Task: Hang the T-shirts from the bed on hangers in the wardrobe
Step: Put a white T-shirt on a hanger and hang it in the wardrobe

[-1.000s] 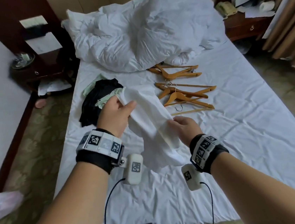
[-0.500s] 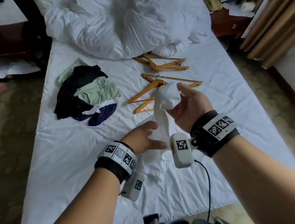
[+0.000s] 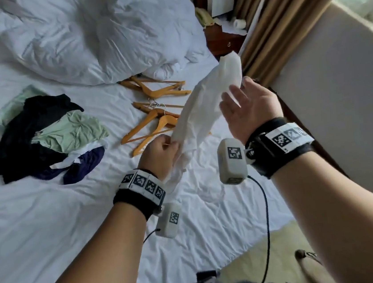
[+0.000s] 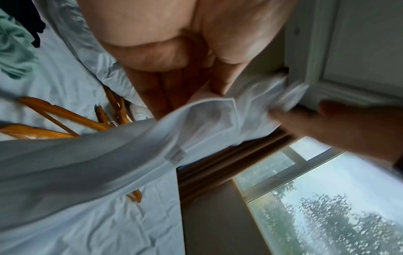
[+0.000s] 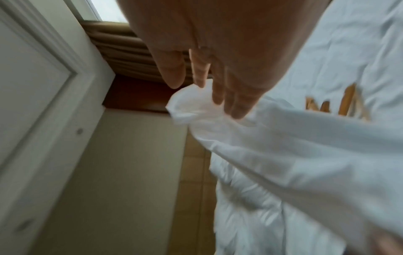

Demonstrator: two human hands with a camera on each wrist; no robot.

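My raised right hand (image 3: 250,108) and lower left hand (image 3: 159,155) both grip one white T-shirt (image 3: 202,109) above four wooden hangers (image 3: 154,112)

Bare sheet on the bed (image 3: 39,228) lies open below both wrists, while wooden hangers (image 3: 155,121), a clothes pile (image 3: 41,139) and the heaped duvet (image 3: 88,41) crowd the far half.

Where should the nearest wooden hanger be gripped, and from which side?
Probably at the neck under the hook of the nearest hanger, coming from above. It lies flat on the bed, overlapping another hanger, and the white T-shirt covers its right end, so the raised middle is freest.
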